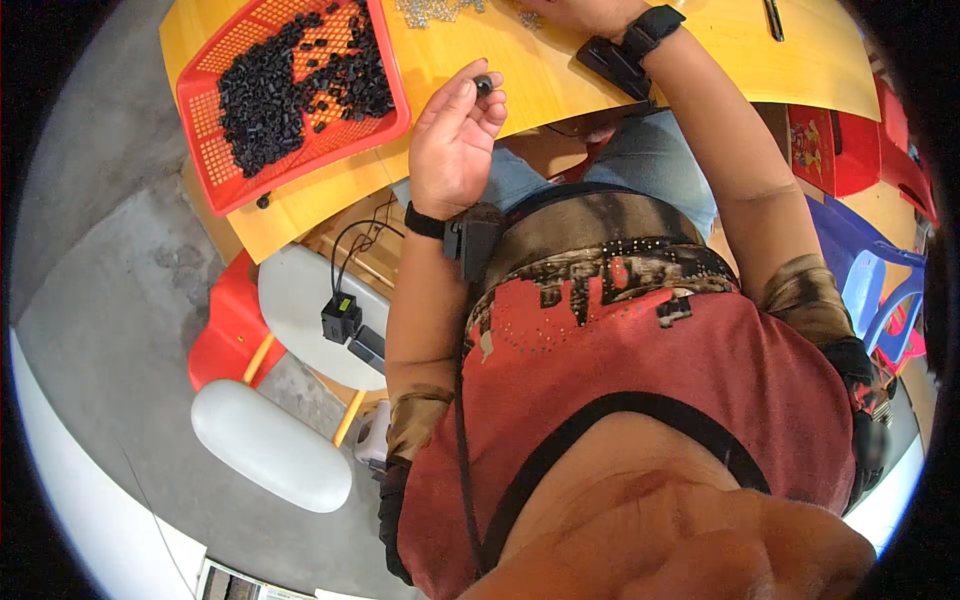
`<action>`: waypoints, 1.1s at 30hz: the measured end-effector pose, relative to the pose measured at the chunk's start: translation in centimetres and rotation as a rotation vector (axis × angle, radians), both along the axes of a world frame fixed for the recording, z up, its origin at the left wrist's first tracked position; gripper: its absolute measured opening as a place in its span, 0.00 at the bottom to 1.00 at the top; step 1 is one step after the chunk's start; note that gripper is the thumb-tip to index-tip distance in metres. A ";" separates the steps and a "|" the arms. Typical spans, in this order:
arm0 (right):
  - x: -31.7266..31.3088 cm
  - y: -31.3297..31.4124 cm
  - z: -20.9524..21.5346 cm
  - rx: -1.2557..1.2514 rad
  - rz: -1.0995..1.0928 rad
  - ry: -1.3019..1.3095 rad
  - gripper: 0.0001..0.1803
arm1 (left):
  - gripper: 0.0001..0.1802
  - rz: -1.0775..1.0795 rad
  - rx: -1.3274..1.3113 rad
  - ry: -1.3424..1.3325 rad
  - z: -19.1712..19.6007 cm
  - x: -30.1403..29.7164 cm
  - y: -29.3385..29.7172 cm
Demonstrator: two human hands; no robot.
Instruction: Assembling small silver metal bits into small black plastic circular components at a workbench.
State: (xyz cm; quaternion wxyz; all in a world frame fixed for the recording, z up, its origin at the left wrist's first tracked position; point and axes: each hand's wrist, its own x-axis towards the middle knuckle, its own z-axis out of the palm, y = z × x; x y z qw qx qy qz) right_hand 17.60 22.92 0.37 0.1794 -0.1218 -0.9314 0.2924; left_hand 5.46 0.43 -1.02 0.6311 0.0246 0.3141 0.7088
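Observation:
My left hand (455,145) is turned palm up at the edge of the yellow table. Between its thumb and fingertips it pinches a small round black part (484,85). My right hand (590,14) is cut off by the upper edge of the picture, with its fingers mostly out of sight. It is nearest to a few small metal pieces (529,20) on the tabletop. A larger scatter of small shiny metal pieces (428,11) lies between the hands, at the far side. Left of my left hand stands a red plastic basket (398,60) with many small black parts (262,110).
The yellow table (540,85) runs across the top. One loose black part (263,201) sits beside the basket, and a dark pen-like object (774,20) lies at right. A grey-white chair (270,445) holds black boxes with cables (341,318). A blue plastic chair (870,265) is at right.

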 end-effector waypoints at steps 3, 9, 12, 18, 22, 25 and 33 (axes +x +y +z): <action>0.1 -0.1 -0.2 0.069 -0.065 -0.083 0.07 | 0.16 -0.008 0.006 -0.003 -0.1 0.0 0.0; 0.1 -0.1 0.1 0.030 -0.047 -0.030 0.07 | 0.15 -0.004 0.020 -0.025 -0.4 -0.2 -0.1; 0.1 -0.3 0.6 0.028 -0.058 -0.029 0.07 | 0.15 -0.012 0.053 -0.050 -0.5 -0.3 0.0; 0.2 -0.2 0.3 0.064 -0.125 -0.127 0.07 | 0.15 -0.014 0.045 -0.058 -0.5 -0.2 0.1; -0.1 -0.4 0.8 0.083 -0.130 -0.111 0.07 | 0.15 0.028 0.016 -0.072 0.1 -0.2 0.3; 0.0 -0.1 0.4 0.079 -0.145 -0.117 0.07 | 0.16 0.026 0.022 -0.088 0.2 -0.2 0.4; 1.4 -1.8 1.8 -0.131 -0.331 0.002 0.08 | 0.16 0.025 0.034 -0.037 0.3 -0.2 0.2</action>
